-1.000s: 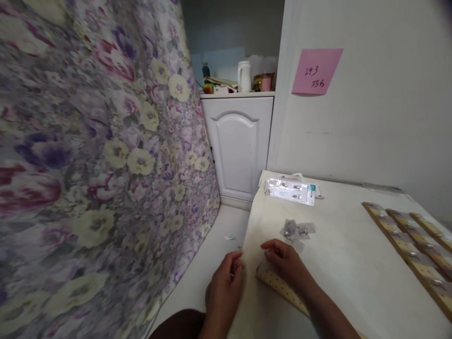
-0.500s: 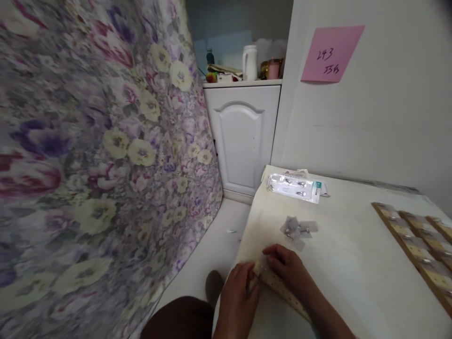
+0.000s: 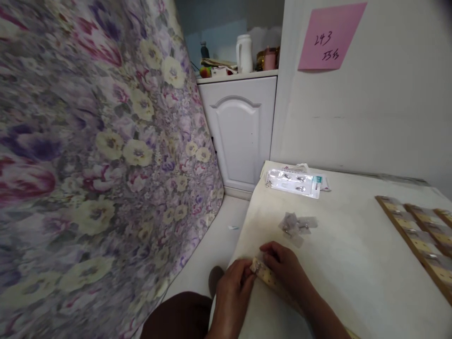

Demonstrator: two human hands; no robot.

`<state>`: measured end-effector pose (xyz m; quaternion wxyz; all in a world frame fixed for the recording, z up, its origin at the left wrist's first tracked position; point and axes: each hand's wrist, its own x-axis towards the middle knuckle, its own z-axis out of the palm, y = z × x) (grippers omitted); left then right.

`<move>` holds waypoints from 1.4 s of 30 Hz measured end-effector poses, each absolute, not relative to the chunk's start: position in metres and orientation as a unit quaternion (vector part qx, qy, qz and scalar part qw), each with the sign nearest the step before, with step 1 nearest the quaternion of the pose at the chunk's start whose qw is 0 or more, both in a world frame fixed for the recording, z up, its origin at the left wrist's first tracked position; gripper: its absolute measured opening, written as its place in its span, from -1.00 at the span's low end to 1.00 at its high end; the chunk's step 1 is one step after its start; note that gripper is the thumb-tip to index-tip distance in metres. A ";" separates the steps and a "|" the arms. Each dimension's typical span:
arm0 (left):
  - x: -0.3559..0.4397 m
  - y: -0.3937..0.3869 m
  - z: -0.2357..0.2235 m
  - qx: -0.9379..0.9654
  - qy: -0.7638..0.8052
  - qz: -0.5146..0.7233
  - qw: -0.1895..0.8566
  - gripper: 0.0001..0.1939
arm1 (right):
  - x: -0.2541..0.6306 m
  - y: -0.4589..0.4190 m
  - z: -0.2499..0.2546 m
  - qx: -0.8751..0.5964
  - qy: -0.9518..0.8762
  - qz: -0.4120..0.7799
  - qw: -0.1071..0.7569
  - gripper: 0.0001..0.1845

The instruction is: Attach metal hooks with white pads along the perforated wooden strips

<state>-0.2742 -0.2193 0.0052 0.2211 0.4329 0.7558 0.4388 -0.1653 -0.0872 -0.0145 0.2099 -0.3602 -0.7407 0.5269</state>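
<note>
A narrow pale wooden strip with rows of dark holes [image 3: 269,279] lies slantwise at the table's near left edge. My left hand [image 3: 231,289] pinches its far end, fingers closed at the corner. A small shiny piece [image 3: 257,266] shows on that end, too small to name. My right hand [image 3: 284,264] rests over the strip from the right, fingers curled and thumb close to the shiny piece; what its fingertips hold, if anything, is hidden. Beyond the hands lies a loose pile of small clear packets [image 3: 294,228] with metal bits inside.
A clear blister pack [image 3: 294,183] with several metal pieces lies at the table's far left. Brown-edged wooden strips [image 3: 416,240] bearing clear packets stand in rows at the right. A floral curtain [image 3: 106,165] hangs left; a white cabinet [image 3: 242,136] stands behind.
My right fingers have shifted slightly at the strip's end, and the shiny piece there shows more plainly. The left hand keeps its grip; the view has tilted a little.
</note>
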 end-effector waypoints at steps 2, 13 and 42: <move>-0.275 -0.219 0.005 0.429 0.757 0.437 0.229 -0.81 | -0.166 -0.088 -0.013 -0.365 -0.741 0.522 0.211 -0.76; -0.278 -0.215 0.004 0.417 0.762 0.433 0.241 -0.86 | -0.166 -0.089 -0.008 -0.375 -0.742 0.513 0.214 -0.75; -0.276 -0.215 0.006 0.426 0.768 0.418 0.231 -0.88 | -0.168 -0.094 -0.010 -0.396 -0.746 0.501 0.189 -0.74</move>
